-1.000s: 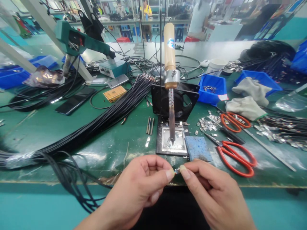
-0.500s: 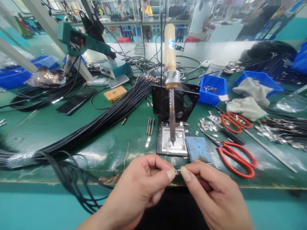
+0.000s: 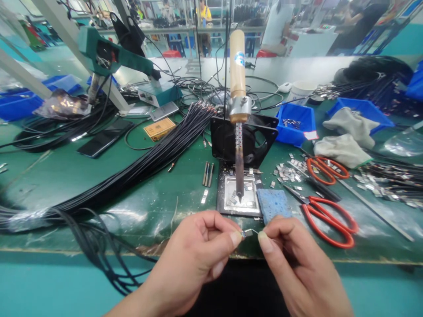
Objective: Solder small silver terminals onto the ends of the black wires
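My left hand (image 3: 198,251) pinches a small silvery metal connector (image 3: 247,232) between thumb and forefinger, its flat end pointing right. Just to the right, my right hand (image 3: 297,259) is closed in a pinch. A thin pale sliver (image 3: 255,231) sticks out from its fingertips toward the connector; what it is I cannot make out. Both hands are over the table's front edge. Beyond them a soldering iron (image 3: 238,70) with a wooden handle hangs tip-down over a metal tray (image 3: 226,207). A blue sponge (image 3: 272,201) lies behind my right fingers.
A black fan (image 3: 220,141) stands behind the iron. Red-handled scissors (image 3: 330,220) and loose connectors (image 3: 287,172) lie to the right, near a blue bin (image 3: 291,134). A bundle of black cables (image 3: 132,180) crosses the left side, with a phone (image 3: 104,138) behind it.
My right hand has drawn slightly away to the right, so a gap shows between the fingertips and more of the connector is visible. My left hand keeps its pinch.
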### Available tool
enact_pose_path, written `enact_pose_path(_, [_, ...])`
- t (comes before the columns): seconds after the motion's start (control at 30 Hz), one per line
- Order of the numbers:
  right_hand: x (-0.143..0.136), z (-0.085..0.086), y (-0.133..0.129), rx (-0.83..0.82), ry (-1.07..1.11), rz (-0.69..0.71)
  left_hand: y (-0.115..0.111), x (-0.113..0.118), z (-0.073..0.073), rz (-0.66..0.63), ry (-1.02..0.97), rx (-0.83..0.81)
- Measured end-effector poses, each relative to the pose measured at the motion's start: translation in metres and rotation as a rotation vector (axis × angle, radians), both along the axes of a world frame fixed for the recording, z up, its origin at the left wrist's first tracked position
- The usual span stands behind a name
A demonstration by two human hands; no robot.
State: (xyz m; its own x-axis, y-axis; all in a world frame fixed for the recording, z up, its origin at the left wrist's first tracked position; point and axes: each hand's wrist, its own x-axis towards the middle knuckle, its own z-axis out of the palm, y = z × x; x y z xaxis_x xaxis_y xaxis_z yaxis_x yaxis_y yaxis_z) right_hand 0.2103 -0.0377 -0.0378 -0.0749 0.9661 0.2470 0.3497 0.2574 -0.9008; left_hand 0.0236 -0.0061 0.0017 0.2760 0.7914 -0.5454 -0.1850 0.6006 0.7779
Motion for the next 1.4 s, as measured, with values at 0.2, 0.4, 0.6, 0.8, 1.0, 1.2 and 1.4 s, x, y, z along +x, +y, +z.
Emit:
enact_pose_path(0.2, [-0.001,0.002,0.005,0.059,-0.025,0.014,0.004,0.001,-0.002,0.008,-0.009,-0.006])
enact_pose_path(0.4, [-0.007,0.004,0.009,0.210,0.003,-0.058,0.009,0.000,0.000,-0.005,-0.013,0.010])
enact_pose_path(0.6, [-0.011,-0.003,0.005,0.279,-0.002,-0.082,0.008,-0.002,-0.004,0.010,-0.018,0.021])
enact_pose_path(0.8, [-0.010,-0.004,0.005,0.269,-0.004,-0.070,0.008,-0.003,-0.006,0.013,-0.028,0.023])
enact_pose_path(1.0, [-0.012,-0.004,0.005,0.268,0.009,-0.074,0.008,-0.003,-0.006,0.021,-0.028,0.026])
enact_pose_path(1.2, [-0.011,-0.005,0.005,0.277,-0.003,-0.069,0.008,-0.002,-0.005,0.026,-0.033,0.024])
enact_pose_path(1.4, [-0.012,-0.004,0.004,0.305,-0.048,-0.082,0.008,0.001,-0.005,0.039,-0.023,0.011])
